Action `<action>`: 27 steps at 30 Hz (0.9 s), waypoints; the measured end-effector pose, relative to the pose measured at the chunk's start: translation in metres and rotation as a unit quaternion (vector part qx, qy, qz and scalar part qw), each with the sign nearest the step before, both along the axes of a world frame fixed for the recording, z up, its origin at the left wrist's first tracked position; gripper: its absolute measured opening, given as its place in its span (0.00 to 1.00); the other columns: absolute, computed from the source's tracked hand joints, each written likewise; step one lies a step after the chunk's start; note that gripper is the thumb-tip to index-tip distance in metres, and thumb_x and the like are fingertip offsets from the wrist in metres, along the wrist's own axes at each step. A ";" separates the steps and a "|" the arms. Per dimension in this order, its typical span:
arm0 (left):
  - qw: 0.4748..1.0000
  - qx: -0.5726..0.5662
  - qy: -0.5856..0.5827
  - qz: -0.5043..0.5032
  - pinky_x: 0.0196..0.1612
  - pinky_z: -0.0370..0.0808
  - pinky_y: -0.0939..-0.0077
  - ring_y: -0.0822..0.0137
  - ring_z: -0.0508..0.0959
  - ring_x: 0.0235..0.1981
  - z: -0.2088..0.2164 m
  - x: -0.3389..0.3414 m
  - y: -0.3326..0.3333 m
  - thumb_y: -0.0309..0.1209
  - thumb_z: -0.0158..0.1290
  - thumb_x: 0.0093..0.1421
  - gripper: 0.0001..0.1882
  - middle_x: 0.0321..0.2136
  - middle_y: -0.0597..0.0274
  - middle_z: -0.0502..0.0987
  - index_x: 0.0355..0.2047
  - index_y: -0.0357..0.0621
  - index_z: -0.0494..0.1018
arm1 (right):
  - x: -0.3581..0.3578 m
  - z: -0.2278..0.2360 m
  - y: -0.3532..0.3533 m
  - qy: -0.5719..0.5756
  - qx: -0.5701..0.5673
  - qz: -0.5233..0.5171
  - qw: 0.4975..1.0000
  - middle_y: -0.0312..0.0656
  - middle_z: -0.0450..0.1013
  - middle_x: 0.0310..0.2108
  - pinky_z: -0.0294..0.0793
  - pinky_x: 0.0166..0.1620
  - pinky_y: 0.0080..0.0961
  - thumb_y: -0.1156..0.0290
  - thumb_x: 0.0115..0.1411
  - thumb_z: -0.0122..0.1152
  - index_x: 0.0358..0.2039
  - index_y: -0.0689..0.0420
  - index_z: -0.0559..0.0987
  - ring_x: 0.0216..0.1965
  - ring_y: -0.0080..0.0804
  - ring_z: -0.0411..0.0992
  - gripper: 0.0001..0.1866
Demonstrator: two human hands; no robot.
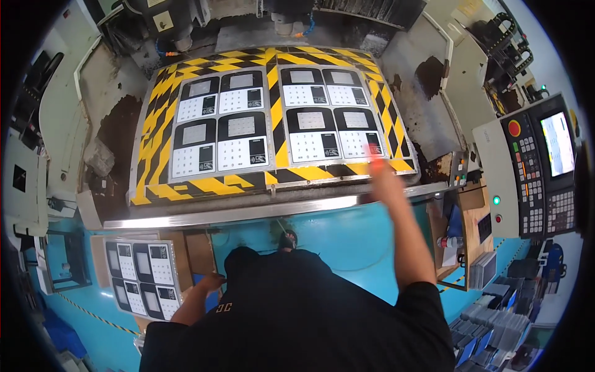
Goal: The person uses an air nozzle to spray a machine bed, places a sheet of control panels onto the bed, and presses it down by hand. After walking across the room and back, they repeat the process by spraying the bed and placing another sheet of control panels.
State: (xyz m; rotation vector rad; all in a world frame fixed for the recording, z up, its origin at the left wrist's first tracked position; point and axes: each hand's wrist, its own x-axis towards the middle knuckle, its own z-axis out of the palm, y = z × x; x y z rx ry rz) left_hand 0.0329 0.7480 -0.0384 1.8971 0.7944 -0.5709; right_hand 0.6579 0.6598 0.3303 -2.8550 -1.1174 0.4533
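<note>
My right hand [385, 180], smeared by motion, reaches over the front right corner of the machine bed. At its fingers is a small orange-red object [377, 162], too blurred to name. Just beyond it lies the nearest right keypad panel [356, 144], one of several white-and-black panels set in two blocks on the bed. Low at my left side, my left hand [209, 284] is beside a sheet of similar panels [144, 276] on a cardboard box. Its fingers are partly hidden against my dark shirt, and I see nothing in them.
Yellow-black striped tape [211, 185] borders the panels. A metal rail [242, 217] runs along the machine's front. Spindle heads [176, 31] hang at the back. A control console [527, 167] stands right, above a wooden bench [474, 232]. Stacked sheets [496, 322] sit lower right.
</note>
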 end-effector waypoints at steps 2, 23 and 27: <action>1.000 0.002 0.006 0.015 0.51 0.70 0.59 0.47 0.75 0.47 0.008 0.013 -0.002 0.42 0.50 0.59 0.20 0.43 0.42 0.76 0.44 0.41 0.76 | -0.013 -0.007 0.024 0.017 -0.026 0.072 0.997 0.57 0.75 0.39 0.71 0.44 0.51 0.54 0.64 0.46 0.51 0.60 0.65 0.41 0.56 0.75 0.24; 0.977 -0.019 -0.032 0.208 0.48 0.73 0.63 0.49 0.76 0.47 0.111 0.017 -0.031 0.34 0.48 0.60 0.16 0.43 0.46 0.77 0.45 0.42 0.76 | 0.066 -0.120 0.240 0.075 0.153 0.190 0.967 0.63 0.75 0.36 0.72 0.43 0.51 0.49 0.62 0.48 0.43 0.64 0.69 0.41 0.62 0.73 0.26; 0.967 -0.063 0.013 0.247 0.46 0.74 0.63 0.48 0.76 0.45 0.105 0.027 -0.027 0.33 0.46 0.61 0.14 0.44 0.46 0.77 0.42 0.42 0.77 | 0.142 -0.115 0.207 -0.102 0.142 0.053 0.983 0.64 0.74 0.36 0.71 0.44 0.51 0.53 0.62 0.50 0.43 0.65 0.67 0.41 0.63 0.73 0.24</action>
